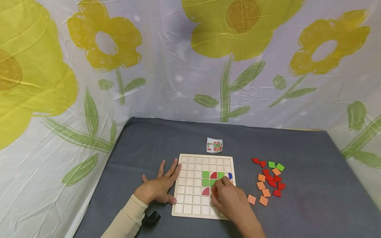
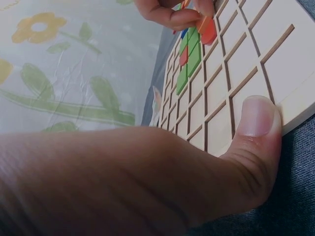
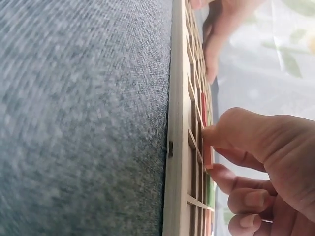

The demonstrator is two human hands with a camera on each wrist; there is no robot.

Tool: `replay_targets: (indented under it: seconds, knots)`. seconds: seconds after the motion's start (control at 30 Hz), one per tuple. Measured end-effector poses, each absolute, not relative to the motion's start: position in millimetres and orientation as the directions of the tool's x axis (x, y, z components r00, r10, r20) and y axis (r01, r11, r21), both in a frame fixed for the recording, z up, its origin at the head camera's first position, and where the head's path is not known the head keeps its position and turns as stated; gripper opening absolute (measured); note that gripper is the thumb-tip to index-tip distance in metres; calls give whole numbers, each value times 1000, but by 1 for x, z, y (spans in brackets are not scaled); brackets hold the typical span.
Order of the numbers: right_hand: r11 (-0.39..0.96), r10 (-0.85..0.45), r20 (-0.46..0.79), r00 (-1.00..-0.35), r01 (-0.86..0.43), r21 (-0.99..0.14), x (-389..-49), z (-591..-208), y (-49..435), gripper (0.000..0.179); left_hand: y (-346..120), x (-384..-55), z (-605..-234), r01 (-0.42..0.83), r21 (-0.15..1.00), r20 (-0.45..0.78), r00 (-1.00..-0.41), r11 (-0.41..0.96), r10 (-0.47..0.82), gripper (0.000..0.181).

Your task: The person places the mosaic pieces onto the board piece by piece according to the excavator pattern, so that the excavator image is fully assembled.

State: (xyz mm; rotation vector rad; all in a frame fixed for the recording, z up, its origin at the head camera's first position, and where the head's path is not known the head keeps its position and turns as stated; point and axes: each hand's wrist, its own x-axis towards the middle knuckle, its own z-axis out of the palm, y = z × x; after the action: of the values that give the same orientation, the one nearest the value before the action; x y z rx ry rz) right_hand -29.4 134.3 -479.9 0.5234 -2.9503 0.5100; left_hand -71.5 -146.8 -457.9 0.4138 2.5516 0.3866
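Note:
A pale wooden grid board (image 1: 188, 199) lies on the dark cloth. My left hand (image 1: 160, 188) has its fingers spread at the board's left side, the thumb (image 2: 258, 118) pressing on the near corner. Over the board's right half, my right hand (image 1: 230, 200) pinches a flat orange tile (image 3: 207, 156) between thumb and finger, close over the cells. Beside that tile sits a red quarter-round piece (image 1: 206, 191). Farther up the grid are green squares (image 1: 205, 182), another red quarter-round (image 1: 213, 175) and a blue piece (image 1: 230, 176). The right hand hides some cells.
Loose orange squares (image 1: 260, 185), red quarter-rounds (image 1: 277, 192) and green squares (image 1: 271, 164) are scattered right of the board. A small printed pattern card (image 1: 214, 145) lies behind it. By the left sleeve is a black curved object (image 1: 151, 218). Flower-printed cloth hangs around the table.

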Motion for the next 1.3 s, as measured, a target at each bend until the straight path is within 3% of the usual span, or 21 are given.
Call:
replay_targets:
  seconds: [0.87, 1.3]
  knots:
    - [882, -315, 102, -944, -331, -336, -28, -476, 134, 19, -148, -72, -458, 213, 361, -448, -814, 908, 369, 130]
    - [870, -336, 139, -931, -364, -332, -27, -474, 134, 14, -149, -72, -457, 202, 351, -461, -812, 914, 356, 131]
